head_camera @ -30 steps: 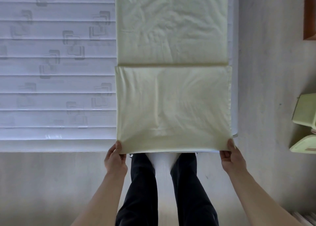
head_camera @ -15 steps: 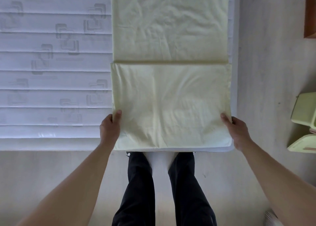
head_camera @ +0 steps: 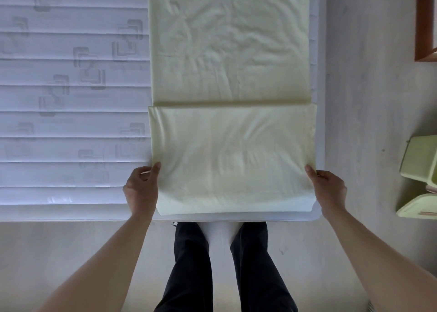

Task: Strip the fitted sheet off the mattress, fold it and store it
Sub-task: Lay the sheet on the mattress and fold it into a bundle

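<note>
Only the head cam here, looking straight down. The fitted sheet (head_camera: 231, 80) is off and lies as a long folded strip on the bare mattress (head_camera: 71, 122), along its right edge. My left hand (head_camera: 142, 188) and right hand (head_camera: 329, 188) each pinch a side of the near folded flap. A second ago I had them down at the near corners; now they've slid up the sides, so I'm probably about to flip this section over again. Storing comes later.
</note>
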